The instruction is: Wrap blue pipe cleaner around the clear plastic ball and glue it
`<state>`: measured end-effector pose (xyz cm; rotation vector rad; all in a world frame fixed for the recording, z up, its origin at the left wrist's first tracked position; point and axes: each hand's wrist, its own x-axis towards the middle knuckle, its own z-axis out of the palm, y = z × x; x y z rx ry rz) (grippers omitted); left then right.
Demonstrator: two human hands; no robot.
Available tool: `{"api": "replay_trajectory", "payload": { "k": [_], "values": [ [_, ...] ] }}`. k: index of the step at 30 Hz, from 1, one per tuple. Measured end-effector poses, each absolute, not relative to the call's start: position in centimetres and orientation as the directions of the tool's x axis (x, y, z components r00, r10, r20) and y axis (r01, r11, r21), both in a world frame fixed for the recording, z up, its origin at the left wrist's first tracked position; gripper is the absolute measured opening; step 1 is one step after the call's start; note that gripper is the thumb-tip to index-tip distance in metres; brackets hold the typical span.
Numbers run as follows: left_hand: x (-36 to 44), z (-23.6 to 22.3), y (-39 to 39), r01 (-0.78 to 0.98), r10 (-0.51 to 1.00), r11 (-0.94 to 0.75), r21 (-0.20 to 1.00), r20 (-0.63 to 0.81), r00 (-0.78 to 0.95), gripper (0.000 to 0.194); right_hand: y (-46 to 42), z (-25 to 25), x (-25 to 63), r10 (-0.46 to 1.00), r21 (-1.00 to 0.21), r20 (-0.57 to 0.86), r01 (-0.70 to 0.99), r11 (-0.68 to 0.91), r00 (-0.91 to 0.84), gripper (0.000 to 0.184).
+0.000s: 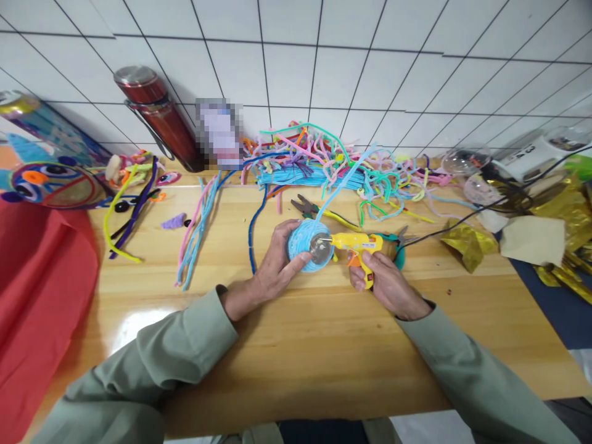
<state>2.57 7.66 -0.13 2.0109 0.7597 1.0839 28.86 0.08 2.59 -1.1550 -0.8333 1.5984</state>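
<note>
My left hand is closed round a ball wrapped in light blue pipe cleaner, with a bare, clear-looking round patch on its right side. A loose length of light blue pipe cleaner sticks up and to the right from the ball. In my right hand is a yellow hot glue gun, a finger at its orange trigger. The nozzle points left and meets the bare patch or sits just in front of it; I cannot tell which. Pliers with yellow handles lie just behind the ball.
Tangled pipe cleaners are heaped along the tiled wall. Green-handled pliers lie behind the glue gun. Left stand a red thermos and a decorated face near red cloth. A black cord crosses to gold foil at right.
</note>
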Motion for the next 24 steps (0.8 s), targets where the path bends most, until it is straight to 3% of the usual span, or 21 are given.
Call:
{"api": "replay_trajectory", "payload": {
  "k": [3,6,8,11,15,24],
  "values": [
    [2.5,0.1,7.6,0.190,0.804,-0.518,0.834,0.399,0.442,0.057,-0.4,2.2,29.2,0.994,-0.964,-0.110,-0.242,-0.109,-0.011,0.046],
    [2.5,0.4,7.5,0.196,0.810,-0.511,0.837,0.393,0.434,0.055,-0.9,1.7,29.9,0.981,-0.978,0.192,0.086,0.190,0.026,0.032],
    [2.6,0.6,7.6,0.188,0.794,-0.532,0.825,0.410,0.449,0.053,-0.9,1.6,30.2,0.925,-0.847,0.373,0.379,0.373,-0.077,0.023],
    [2.7,0.6,7.7,0.178,0.781,-0.549,0.817,0.425,0.458,0.052,-0.8,1.7,30.5,0.798,-0.553,0.536,0.598,0.580,-0.277,0.048],
    [2.7,0.5,7.6,0.167,0.778,-0.554,0.816,0.435,0.453,0.052,-0.6,1.9,30.5,0.705,-0.387,0.622,0.649,0.655,-0.340,0.059],
    [2.6,0.6,7.5,0.146,0.783,-0.539,0.830,0.429,0.451,0.052,-0.4,0.8,30.2,0.695,-0.288,0.566,0.684,0.670,-0.443,0.058]
  ]
}}
